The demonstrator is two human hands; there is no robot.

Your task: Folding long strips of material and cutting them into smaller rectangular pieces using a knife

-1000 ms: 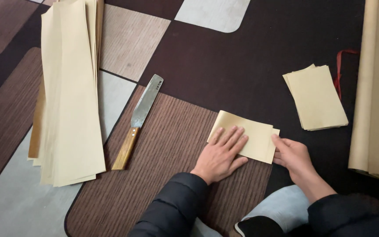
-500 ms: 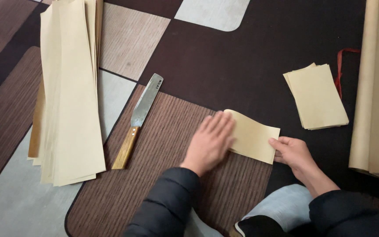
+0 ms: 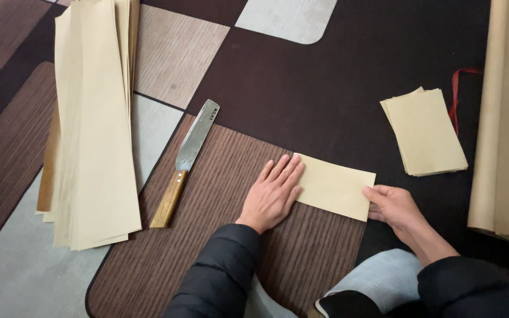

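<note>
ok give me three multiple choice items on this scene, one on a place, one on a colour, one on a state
1. Where does the knife lie?
A. between the tall stack of long sheets and the left hand
B. on the small pile of cut sheets
C. in the right hand

2. What colour is the knife handle?
A. black
B. wooden brown
C. red

3. How is the left hand?
A. clenched in a fist
B. flat, palm down on the left end of the paper
C. lifted off the floor

Answers: 1 A, it lies on the floor between them; 2 B, the handle is plainly brown wood; 3 B, fingers spread flat on the sheet.
</note>
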